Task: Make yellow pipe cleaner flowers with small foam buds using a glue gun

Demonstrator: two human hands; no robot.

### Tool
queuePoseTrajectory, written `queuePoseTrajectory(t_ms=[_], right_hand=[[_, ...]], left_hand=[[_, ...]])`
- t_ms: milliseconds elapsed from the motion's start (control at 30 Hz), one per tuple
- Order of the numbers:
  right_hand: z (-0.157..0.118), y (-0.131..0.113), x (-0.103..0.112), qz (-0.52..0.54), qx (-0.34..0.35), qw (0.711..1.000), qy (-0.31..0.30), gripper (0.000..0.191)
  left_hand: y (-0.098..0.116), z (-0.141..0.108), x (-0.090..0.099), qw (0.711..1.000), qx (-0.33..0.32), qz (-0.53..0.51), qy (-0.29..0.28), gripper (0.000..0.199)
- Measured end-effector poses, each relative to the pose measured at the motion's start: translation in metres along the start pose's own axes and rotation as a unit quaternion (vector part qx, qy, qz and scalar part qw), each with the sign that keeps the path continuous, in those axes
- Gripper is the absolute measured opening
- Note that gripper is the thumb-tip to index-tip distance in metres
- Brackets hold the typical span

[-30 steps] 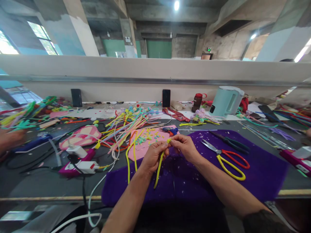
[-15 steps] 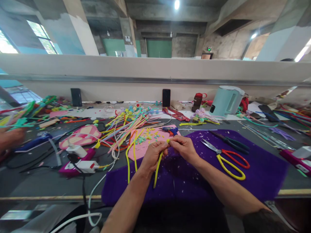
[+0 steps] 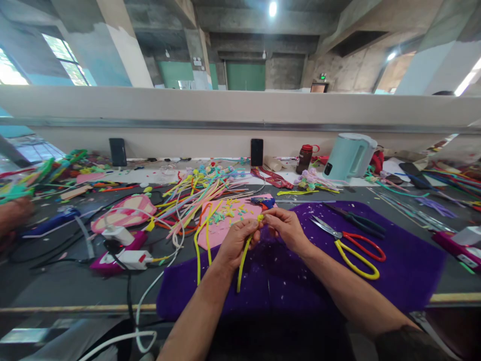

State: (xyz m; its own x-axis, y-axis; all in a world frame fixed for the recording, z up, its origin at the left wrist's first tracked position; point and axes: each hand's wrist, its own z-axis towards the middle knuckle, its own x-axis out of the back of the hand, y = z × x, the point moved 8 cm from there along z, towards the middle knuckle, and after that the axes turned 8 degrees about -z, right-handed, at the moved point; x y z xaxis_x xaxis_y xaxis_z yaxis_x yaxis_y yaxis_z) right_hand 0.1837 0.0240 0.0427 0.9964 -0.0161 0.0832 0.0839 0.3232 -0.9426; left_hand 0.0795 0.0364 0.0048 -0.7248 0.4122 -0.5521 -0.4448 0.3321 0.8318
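My left hand (image 3: 240, 240) is closed around a yellow fuzzy stem (image 3: 243, 265), whose free end hangs down below the fingers. A small yellow tuft shows at its top, between my hands. My right hand (image 3: 281, 226) has its fingers pinched beside that tuft; whether they grip it is too small to tell. Beneath both hands lies a purple cloth (image 3: 293, 291). Just behind them is a pink mat (image 3: 205, 238) with small yellow and teal pieces, and a blue glue gun (image 3: 267, 203) at its edge. Two yellow stems (image 3: 198, 260) lie at the mat's left.
Red-and-yellow-handled scissors (image 3: 356, 255) and dark pliers (image 3: 364, 224) rest on the cloth. Power strips (image 3: 108, 263) and cables lie left. Behind are bundled colourful stems (image 3: 210, 188), a phone (image 3: 257, 152), a bottle (image 3: 305, 159) and a kettle (image 3: 349, 156). Another person's hand (image 3: 15, 215) is far left.
My right fingers have shifted slightly away from the yellow tuft. My left hand keeps its hold. The other person's hand at far left has moved a little left.
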Motion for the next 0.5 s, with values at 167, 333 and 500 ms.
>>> queuePoseTrajectory(t_ms=[167, 333, 500], right_hand=[[-0.001, 0.0, 0.0, 0.006, -0.005, 1.0, 0.001, 0.021], [0.0, 0.002, 0.002, 0.026, -0.025, 0.999, 0.009, 0.019], [0.004, 0.014, 0.004, 0.109, -0.075, 0.991, 0.011, 0.018]], left_hand=[[-0.001, 0.001, 0.001, 0.999, -0.015, 0.047, -0.006, 0.021], [-0.002, 0.001, 0.002, 0.999, -0.007, 0.045, 0.001, 0.02], [0.0, 0.0, 0.0, 1.0, 0.001, 0.02, 0.01, 0.02]])
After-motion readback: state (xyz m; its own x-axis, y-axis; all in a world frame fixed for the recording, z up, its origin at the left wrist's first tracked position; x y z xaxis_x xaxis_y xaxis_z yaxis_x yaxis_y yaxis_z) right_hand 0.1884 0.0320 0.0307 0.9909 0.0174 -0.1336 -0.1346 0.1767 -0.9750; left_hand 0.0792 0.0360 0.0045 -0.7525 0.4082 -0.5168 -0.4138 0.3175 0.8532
